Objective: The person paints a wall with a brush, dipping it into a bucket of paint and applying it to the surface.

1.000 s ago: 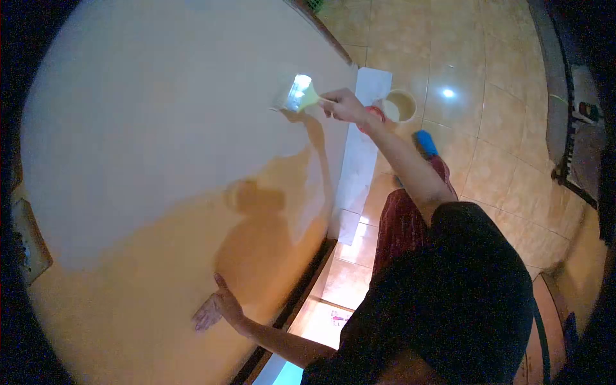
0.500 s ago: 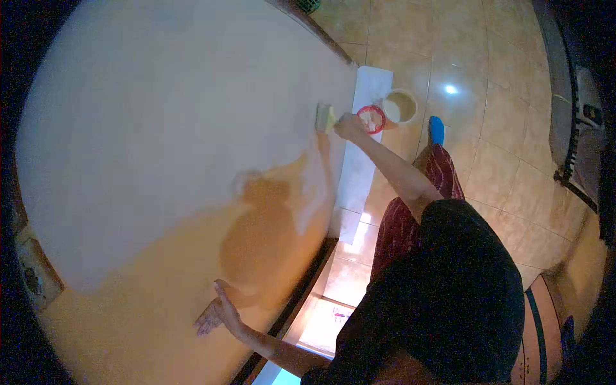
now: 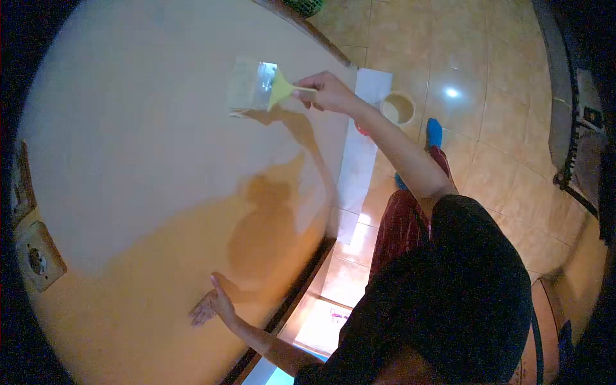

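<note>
The wide paintbrush (image 3: 252,86) lies with its pale bristles flat against the wall (image 3: 147,147), high on the white-painted part, its yellow handle pointing back toward the person. The right hand (image 3: 327,92) holds that handle, fingers pinched round its thin end, the arm stretched out from a black sleeve. The brush and hand throw a dark shadow on the wall just below them. Lower down, the left hand (image 3: 208,307) rests open against the wall, fingers spread and palm flat on the unpainted orange-tan area, well apart from the brush. The white coat covers the upper and middle wall and ends in an uneven edge, beneath which the older colour shows. An electrical socket (image 3: 38,256) sits in the wall at the far left, near that edge. Along the foot of the wall runs a dark skirting strip, and beside it a long white sheet (image 3: 359,160) lies on the tiled floor (image 3: 500,154). A small round paint bucket (image 3: 399,107) stands on the floor just beside the sheet, near the right forearm. The person's dark red trousers and a blue slipper (image 3: 434,133) show beyond the arm.
</note>
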{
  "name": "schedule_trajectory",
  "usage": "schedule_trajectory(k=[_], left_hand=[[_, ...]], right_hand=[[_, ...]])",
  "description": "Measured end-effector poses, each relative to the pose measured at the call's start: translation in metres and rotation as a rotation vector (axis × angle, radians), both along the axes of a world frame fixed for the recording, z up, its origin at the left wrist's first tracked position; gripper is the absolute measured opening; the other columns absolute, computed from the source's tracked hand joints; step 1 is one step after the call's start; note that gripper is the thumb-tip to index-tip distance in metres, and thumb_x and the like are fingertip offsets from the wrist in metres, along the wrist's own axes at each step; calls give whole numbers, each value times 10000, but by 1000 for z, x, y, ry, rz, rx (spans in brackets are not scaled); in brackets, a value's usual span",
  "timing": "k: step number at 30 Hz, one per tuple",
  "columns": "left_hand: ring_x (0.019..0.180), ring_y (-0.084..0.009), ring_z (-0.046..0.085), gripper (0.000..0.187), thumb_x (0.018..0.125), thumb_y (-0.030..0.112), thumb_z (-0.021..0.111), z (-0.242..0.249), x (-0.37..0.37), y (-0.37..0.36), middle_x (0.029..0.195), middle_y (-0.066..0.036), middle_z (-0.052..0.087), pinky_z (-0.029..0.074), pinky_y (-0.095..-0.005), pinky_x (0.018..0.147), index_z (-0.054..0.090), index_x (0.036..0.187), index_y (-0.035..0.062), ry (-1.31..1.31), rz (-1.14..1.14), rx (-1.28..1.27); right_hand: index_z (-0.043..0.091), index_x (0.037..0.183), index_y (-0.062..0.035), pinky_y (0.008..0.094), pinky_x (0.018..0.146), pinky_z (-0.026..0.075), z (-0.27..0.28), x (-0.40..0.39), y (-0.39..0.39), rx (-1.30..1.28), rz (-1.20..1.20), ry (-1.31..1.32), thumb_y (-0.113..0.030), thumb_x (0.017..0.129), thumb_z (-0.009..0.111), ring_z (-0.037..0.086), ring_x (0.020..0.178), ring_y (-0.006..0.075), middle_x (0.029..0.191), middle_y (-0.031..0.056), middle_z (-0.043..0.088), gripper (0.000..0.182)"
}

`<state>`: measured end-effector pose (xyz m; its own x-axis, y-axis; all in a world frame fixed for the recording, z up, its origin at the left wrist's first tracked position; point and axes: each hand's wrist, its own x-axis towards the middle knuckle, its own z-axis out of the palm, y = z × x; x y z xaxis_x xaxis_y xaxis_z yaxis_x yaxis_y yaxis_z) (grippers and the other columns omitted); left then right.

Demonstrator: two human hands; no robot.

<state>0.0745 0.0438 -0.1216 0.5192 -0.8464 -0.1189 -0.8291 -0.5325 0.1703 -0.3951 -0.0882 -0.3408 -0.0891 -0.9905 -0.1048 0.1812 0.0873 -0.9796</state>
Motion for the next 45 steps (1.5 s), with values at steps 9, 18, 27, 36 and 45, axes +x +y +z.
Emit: schedule_trajectory(k=[9, 18, 27, 36, 45], left_hand=[[940, -269, 543, 763, 816, 644, 418, -10, 44, 29, 978, -191, 602, 396, -340, 877, 582, 981, -83, 14, -131, -100], [1092, -232, 497, 782, 827, 610, 441, 15, 2, 33, 1155, -202, 539, 359, -308, 940, 504, 1149, -99, 300, -94, 84], [1075, -225, 503, 777, 824, 606, 454, 14, -14, 31, 1147, -196, 544, 371, -307, 920, 511, 1140, -101, 127, -79, 33], [1057, -219, 509, 772, 821, 602, 467, 21, -39, 30, 1139, -191, 550, 382, -307, 901, 518, 1132, -102, 157, -87, 5], [1140, -250, 447, 788, 832, 578, 468, -9, 32, 33, 1239, -228, 463, 328, -316, 971, 435, 1203, -117, 316, -149, -82]], right_hand=[[650, 1019, -73, 286, 569, 457, -169, 52, 56, 284, -14, 176, -251, 820, 566, 556, 587, 117, 675, 53, 621, 280], [663, 825, -36, 403, 726, 514, -260, 73, 65, 588, 59, 818, -274, 689, 605, 638, 838, 302, 870, 171, 649, 280], [659, 956, -25, 290, 466, 427, -18, -4, 50, 248, 26, 289, -302, 765, 628, 526, 477, 135, 642, 83, 605, 338], [649, 1024, -70, 222, 405, 340, -32, -12, 20, -111, -5, 31, -238, 829, 602, 432, 450, 50, 611, -4, 566, 261], [656, 962, -51, 359, 625, 495, -229, 39, 51, 263, -37, 240, -285, 759, 567, 623, 621, 213, 690, 119, 645, 321]])
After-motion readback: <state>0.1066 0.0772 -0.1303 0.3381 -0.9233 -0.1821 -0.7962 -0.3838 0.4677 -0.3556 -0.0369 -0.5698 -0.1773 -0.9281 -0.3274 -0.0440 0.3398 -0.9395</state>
